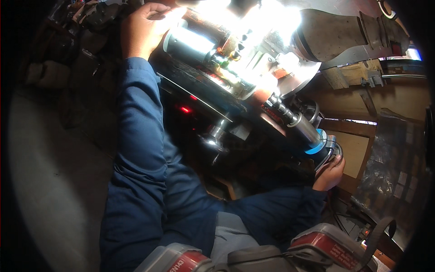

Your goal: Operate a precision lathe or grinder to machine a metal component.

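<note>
A workshop machine with a long metal bed point(199, 75) runs slantwise before me under a glaring light. My left hand point(142, 29) is at its far left end, beside a smooth grey cylinder point(190, 41). The fingers are curled, and glare swallows their tips and whatever they grip. At the machine's right end, a stepped steel spindle point(304, 129) carries a bright blue ring point(317, 144). My right hand point(330, 174) is closed round a curved metal handle point(336, 148) just beyond that ring. The machine's middle is largely washed out by light.
A chrome handwheel or knob point(214, 139) juts from the machine's near side, by red lights point(185, 109). A grey motor-like housing point(333, 34) stands behind. Plastic sheeting point(385, 167) hangs at the right. Filter cartridges with red labels point(317, 245) fill the lower edge.
</note>
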